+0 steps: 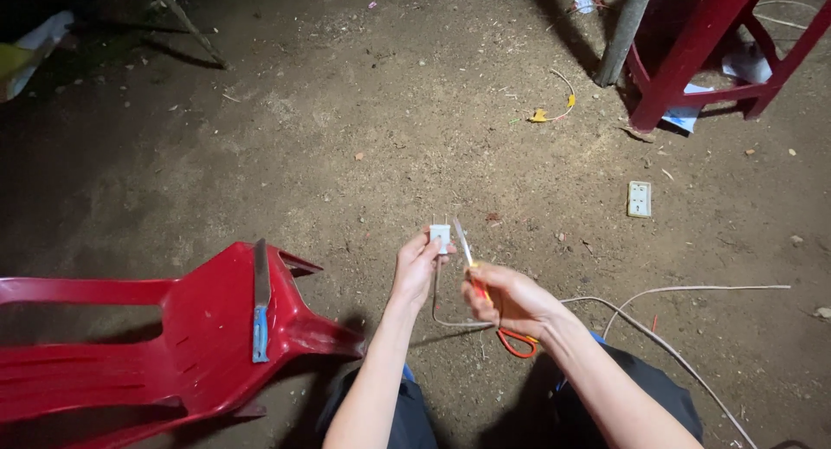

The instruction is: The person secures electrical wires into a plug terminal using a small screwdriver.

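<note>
Nearest: red plastic chair (216, 328) tipped on its side at left, a blue-handled blade (260, 300) lying across its edge. Right hand (511, 300) closed around orange-handled scissors (489, 298), blades pointing up toward the plug. Left hand (415, 266) pinches a small white plug (440, 236) between thumb and fingers; a grey cord (658, 306) appears to run from it, looping right across the dirt floor (346, 129). Farther right: white socket plate (639, 198) lying flat, well apart. Beyond: yellow wire scrap (554, 112), red stool (701, 60), grey pole (625, 29).

Dirt floor (363, 112), harsh central light; red plastic chair (173, 336) left, red stool (710, 51) top right
</note>
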